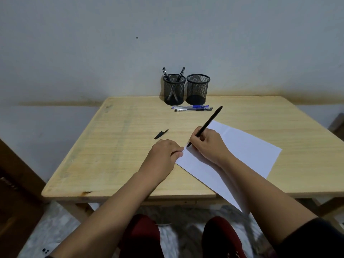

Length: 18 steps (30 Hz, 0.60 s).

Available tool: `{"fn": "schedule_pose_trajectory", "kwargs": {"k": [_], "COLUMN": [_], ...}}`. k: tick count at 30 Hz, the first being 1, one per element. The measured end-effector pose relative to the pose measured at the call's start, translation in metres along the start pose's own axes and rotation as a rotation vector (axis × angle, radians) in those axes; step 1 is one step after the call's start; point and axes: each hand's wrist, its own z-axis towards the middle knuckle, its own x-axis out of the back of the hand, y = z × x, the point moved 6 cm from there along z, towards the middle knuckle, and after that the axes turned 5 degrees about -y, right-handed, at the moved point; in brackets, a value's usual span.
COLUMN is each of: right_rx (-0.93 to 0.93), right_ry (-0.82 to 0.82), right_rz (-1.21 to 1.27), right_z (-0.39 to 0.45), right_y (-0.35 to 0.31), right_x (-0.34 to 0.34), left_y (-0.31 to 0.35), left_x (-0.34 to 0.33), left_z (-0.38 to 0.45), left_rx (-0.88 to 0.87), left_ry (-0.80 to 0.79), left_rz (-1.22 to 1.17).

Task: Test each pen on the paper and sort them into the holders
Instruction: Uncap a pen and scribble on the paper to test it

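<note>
On the wooden table (115, 146), near its middle, the right hand (206, 144) is gripping a black pen (205, 126) with curled fingers, and the pen's tip is touching the near-left corner of a white sheet of paper (247, 151). The pen is leaning up and away toward the far right. The left hand (163, 151) is lying just beside that corner with its fingers curled under, and its fingertips are pressing on the paper's edge; it is holding nothing. The paper is lying at an angle, and its near end is hanging over the table's near edge.

A black pen cap (161, 134) is lying on the bare wood just beyond the left hand, apart from it.

At the far edge, two black mesh holders are standing side by side, almost touching. The left holder (174, 92) is holding two black pens (168, 76) that are leaning apart, while the right holder (197, 90) is showing only its dark floor. Just in front of the holders, a blue pen (189, 107) and a clear pen with a dark cap (193, 109) are lying side by side, close together.
</note>
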Motion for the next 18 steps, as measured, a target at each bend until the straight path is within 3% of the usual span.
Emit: {"fn": "schedule_pose_trajectory", "kwargs": {"k": [18], "right_rx": [0.029], "right_ry": [0.084], "right_rz": [-0.024], "right_z": [0.0005], "right_y": [0.0012], "right_x": [0.0003], "left_y": [0.0005], "left_x": [-0.0019], "left_z": [0.0005], "left_rx": [-0.007], "left_ry": [-0.007], "left_rz": [0.031]}}
